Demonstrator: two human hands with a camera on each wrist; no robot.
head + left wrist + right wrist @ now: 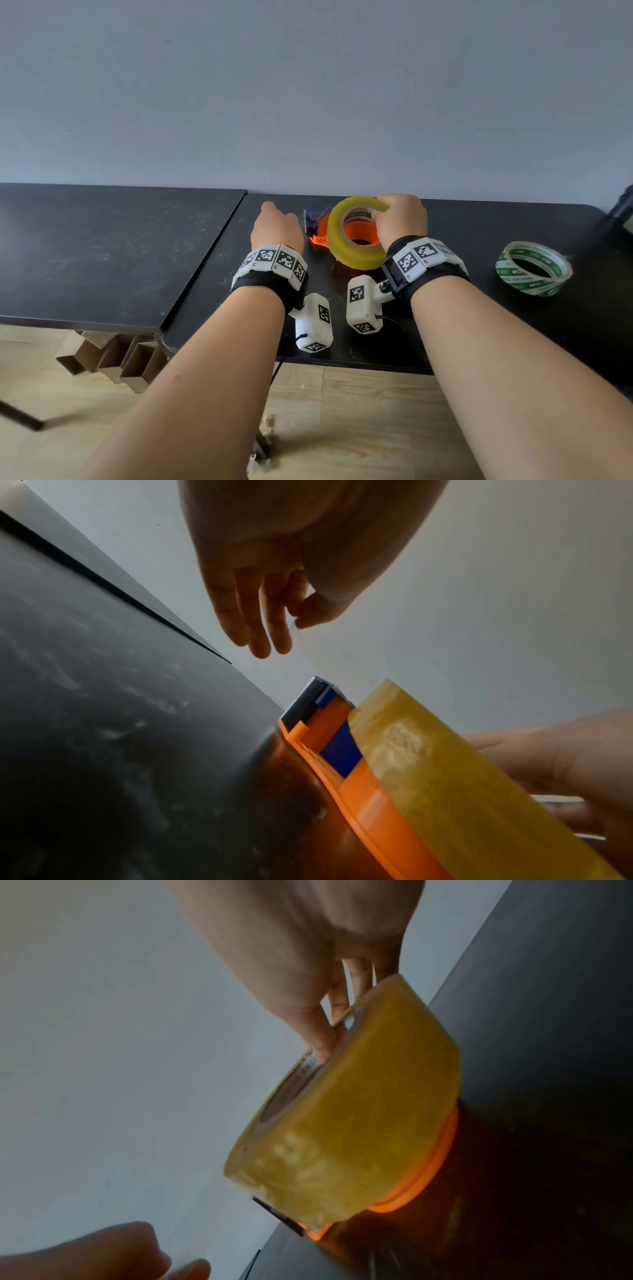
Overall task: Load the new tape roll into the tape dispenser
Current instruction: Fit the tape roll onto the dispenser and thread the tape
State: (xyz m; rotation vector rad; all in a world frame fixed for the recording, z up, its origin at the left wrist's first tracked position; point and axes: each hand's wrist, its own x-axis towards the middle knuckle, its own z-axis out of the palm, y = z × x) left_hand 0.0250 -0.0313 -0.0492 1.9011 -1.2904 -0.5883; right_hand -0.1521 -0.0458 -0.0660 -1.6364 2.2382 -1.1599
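Observation:
A yellow tape roll [337, 236] sits tilted over the orange tape dispenser [363, 233], which lies flat on the black table [479, 325] near the wall. My right hand [387, 212] grips the roll's far rim, thumb inside the core. In the right wrist view the right hand [339, 1015] holds the roll [359, 1110] above the dispenser's orange rim [436, 1161]. My left hand [294, 623] pinches the free end of a clear tape strip [329, 658] pulled from the roll [462, 791], above the dispenser's toothed blade [304, 699].
A second tape roll with green print [533, 268] lies on the table at the right. A second black tabletop [102, 246] adjoins on the left along a seam. The grey wall [308, 102] stands just behind the dispenser. Cardboard pieces [113, 356] lie on the floor under the tabletop.

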